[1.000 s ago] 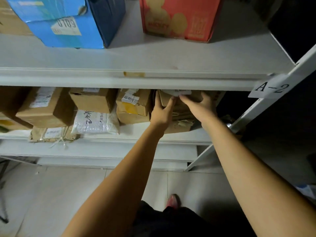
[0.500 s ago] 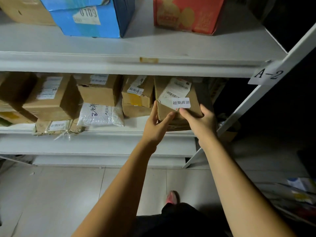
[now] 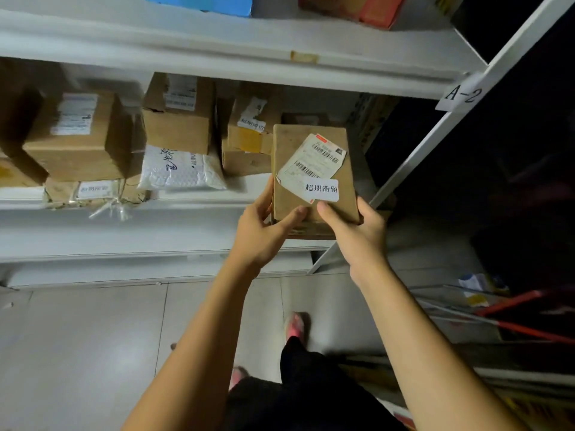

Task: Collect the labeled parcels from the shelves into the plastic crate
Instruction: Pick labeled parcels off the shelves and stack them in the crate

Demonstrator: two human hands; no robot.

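As it leaves shelf (image 3: pixel 124 241), parcel (image 3: pixel 291 147) nearer, gripped by left hand (image 3: pixel 261 234), right hand (image 3: pixel 357 241)

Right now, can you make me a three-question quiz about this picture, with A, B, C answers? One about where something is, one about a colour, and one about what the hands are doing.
1. Where is the white padded envelope?
A) on the floor
B) on the lower shelf, left of the held parcel
C) in a hand

2. What colour is the box at the top of the picture, left of the middle?
A) blue
B) green
C) black

3. How is the held parcel carried?
A) by nobody
B) by one hand alone
C) by two hands together

Answers:
1 B: it lies on the shelf among brown boxes.
2 A: its visible bottom edge is bright blue.
3 C: the left hand and right hand both grip its near end.
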